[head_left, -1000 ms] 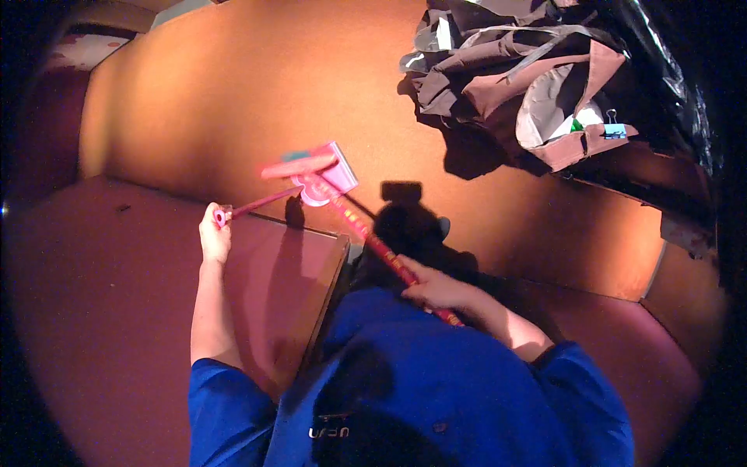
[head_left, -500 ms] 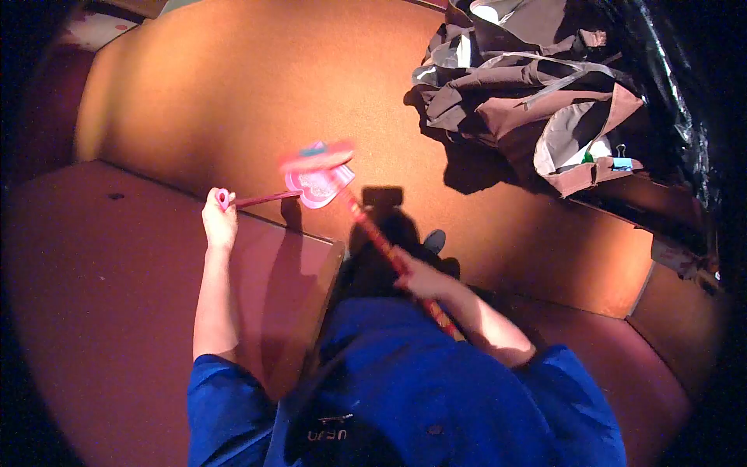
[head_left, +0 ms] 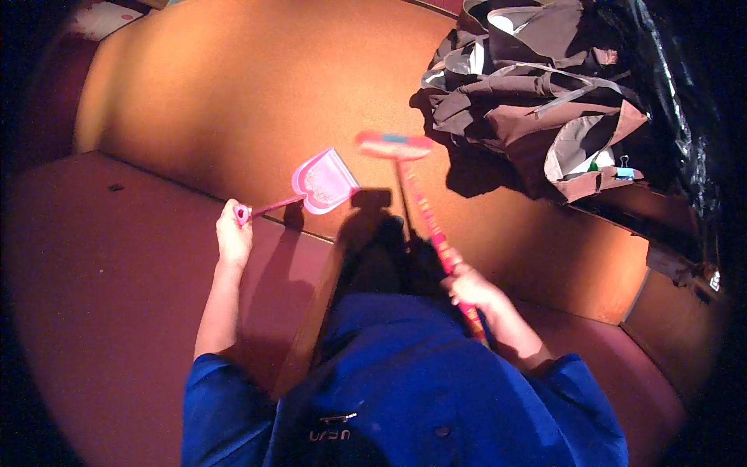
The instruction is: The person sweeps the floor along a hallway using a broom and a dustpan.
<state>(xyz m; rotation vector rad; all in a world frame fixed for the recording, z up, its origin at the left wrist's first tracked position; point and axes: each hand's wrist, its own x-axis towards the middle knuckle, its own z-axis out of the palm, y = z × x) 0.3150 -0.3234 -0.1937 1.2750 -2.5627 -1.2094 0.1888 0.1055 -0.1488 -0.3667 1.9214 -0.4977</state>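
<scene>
My left hand is closed round the handle end of a pink dustpan. Small pale debris lies in the pan, whose wide edge points to the upper right. My right hand grips the red, yellow-patterned stick of a broom. The broom's pink and teal head is smeared by motion, up and right of the dustpan and apart from it. Both tools are over the orange-brown floor.
Dark brown fabric bags are heaped at the upper right, one with a blue binder clip. Shiny black plastic runs beside them. A reddish-brown panel fills the left, with its edge near the dustpan handle.
The broom head has swung right, away from the dustpan, and my right hand has moved right with the stick. My left hand has shifted slightly right, still holding the dustpan.
</scene>
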